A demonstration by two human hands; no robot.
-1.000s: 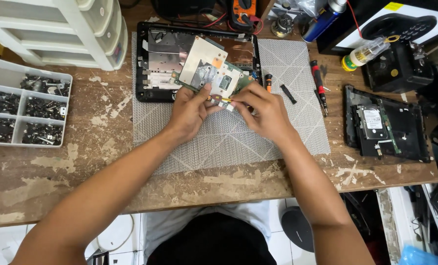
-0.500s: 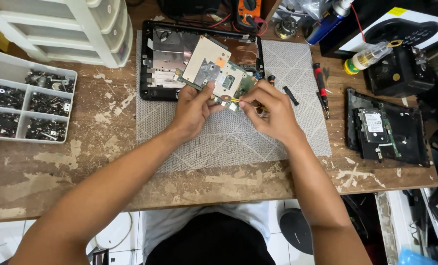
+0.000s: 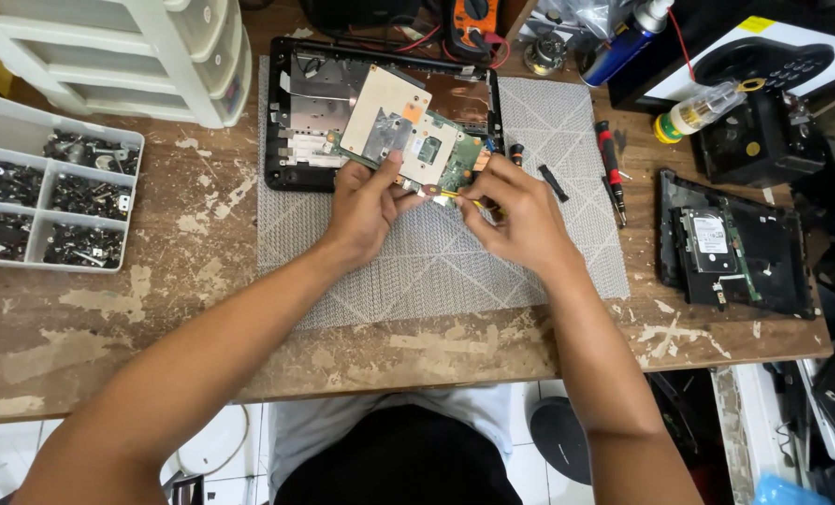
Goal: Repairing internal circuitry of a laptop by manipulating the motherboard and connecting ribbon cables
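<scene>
- parts tray (image 3: 48, 201): grey, divided into compartments, far left of the wooden surface (image 3: 155, 309); the compartments hold dark screws and small metal pieces.
- drawer unit (image 3: 127, 51): white plastic, upper left, just behind the tray.
- work mat (image 3: 417, 271): grey, with a pale line pattern, centre of the surface, under both hands.
- black case shell (image 3: 296, 122): open, lying across the far edge of the mat, metal shielding visible inside.
- left hand (image 3: 366, 206): closed around the near edge of the circuit board, thumb on top, fingers beneath.
- circuit board (image 3: 413, 140): green, with a tan shield plate and silver patches; held tilted above the case shell and the mat, between the two hands.
- right hand (image 3: 520, 210): fingertips pinched narrow on a small yellowish part at the board's near right corner; what the part is cannot be told.
- small black strip (image 3: 553, 182): on the mat, just right of the right hand.
- red-handled screwdriver (image 3: 610, 164): at the right edge of the mat.
- second black shell (image 3: 731, 248): right of the mat, holding a silver drive.
- small clear bottle (image 3: 698, 112): lying upper right, yellow-green cap.
</scene>
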